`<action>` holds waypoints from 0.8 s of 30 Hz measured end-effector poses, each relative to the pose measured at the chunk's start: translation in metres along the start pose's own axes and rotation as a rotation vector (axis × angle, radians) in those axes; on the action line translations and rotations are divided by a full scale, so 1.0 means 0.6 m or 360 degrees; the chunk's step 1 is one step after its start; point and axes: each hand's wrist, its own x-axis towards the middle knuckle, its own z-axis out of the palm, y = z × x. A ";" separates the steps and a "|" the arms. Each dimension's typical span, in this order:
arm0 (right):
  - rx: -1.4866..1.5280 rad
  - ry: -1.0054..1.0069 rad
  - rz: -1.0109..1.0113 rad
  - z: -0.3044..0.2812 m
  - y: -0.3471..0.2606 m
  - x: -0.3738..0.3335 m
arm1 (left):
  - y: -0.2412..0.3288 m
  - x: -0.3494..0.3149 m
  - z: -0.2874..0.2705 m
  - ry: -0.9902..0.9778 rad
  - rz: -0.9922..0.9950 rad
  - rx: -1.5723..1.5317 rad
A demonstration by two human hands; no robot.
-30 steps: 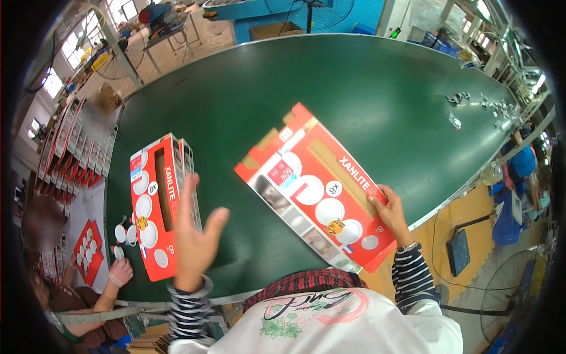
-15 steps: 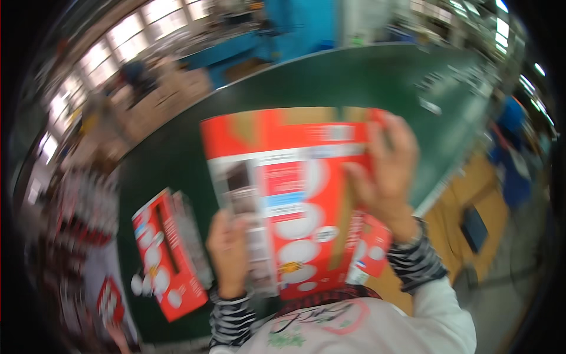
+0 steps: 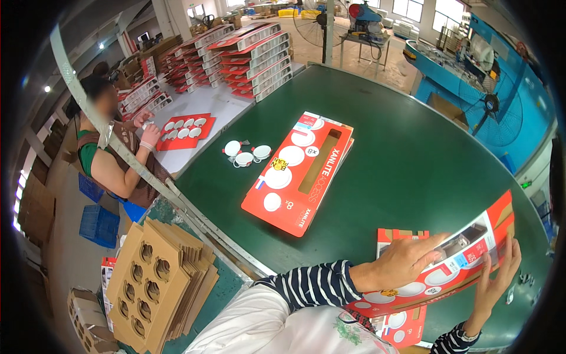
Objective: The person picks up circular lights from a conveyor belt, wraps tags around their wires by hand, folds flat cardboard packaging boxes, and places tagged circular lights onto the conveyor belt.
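Observation:
A red printed carton (image 3: 454, 272), its face patterned with white round lights, is tilted at the lower right. My left hand (image 3: 404, 259) lies along its upper edge with fingers pointing right, gripping it. From the lower right, my right hand (image 3: 498, 280) holds its other side, thumb and fingers against the printed face. Part of another flat red carton (image 3: 402, 235) shows behind and beneath it. On the green table (image 3: 377, 159), a similar red carton (image 3: 295, 171) with a long cut-out window lies left of my hands. Beside that are several small round white lights (image 3: 243, 159).
A stack of brown cardboard inserts with round holes (image 3: 138, 289) stands at the lower left. Across a metal rail (image 3: 177, 200), a co-worker (image 3: 112, 135) handles something over red packaging (image 3: 184, 131). Stacked cartons (image 3: 253, 59) stand behind. A fan (image 3: 489, 106) is at the far right.
My view has swung left, bringing the co-worker and the insert stack into sight. The held carton now appears lower and farther right, tilted; my left hand has shifted to its upper edge.

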 end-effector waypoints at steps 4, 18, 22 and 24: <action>0.0303 -0.0196 0.0151 -0.014 0.026 0.017 | -0.013 -0.004 0.016 0.0095 -0.0015 0.0066; 0.0744 -0.0136 0.0182 -0.009 -0.077 -0.007 | -0.018 -0.013 -0.005 0.0141 0.0178 0.0572; 0.0802 -0.0217 -0.0314 -0.008 -0.112 0.043 | -0.029 -0.042 0.003 -0.0412 -0.0215 -0.0228; 0.0518 0.0008 -0.0517 0.015 -0.121 0.062 | -0.039 -0.045 -0.003 -0.0390 -0.0343 -0.0282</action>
